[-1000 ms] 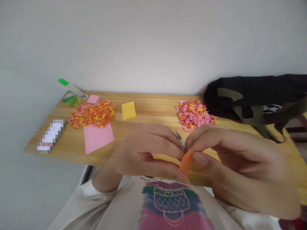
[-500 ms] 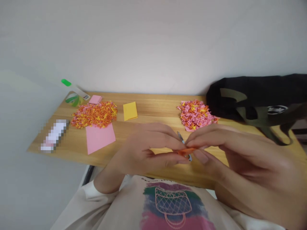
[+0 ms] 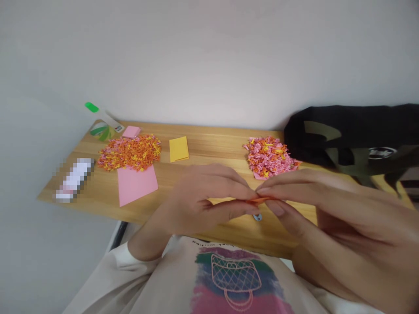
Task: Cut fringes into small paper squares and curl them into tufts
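Note:
A small folded piece of orange paper (image 3: 261, 200) is pinched between my two hands above the front of the table. My left hand (image 3: 209, 198) grips its left end between thumb and fingers. Its right end sits between the thumb and fingertips of my right hand (image 3: 330, 209). Most of the paper is hidden by the fingers. Below it, on the wood, the rounded end of a small metal tool (image 3: 257, 216) shows; the rest is covered by my hands. Behind my right hand lies a heap of pink and orange paper bits (image 3: 268, 156) on a pink sheet.
At left, an orange and yellow heap of paper bits (image 3: 131, 151) overlaps a pink paper sheet (image 3: 137, 185). Yellow paper squares (image 3: 179, 149), a pink pad (image 3: 131, 131), a green-tipped strip (image 3: 104, 117) and a blurred-out object (image 3: 74, 179) lie nearby. A black bag (image 3: 353, 135) stands at right.
Both hands, still pinching the orange paper, have shifted slightly right and up. The paper now looks flatter and thinner, and more of the metal tool is covered.

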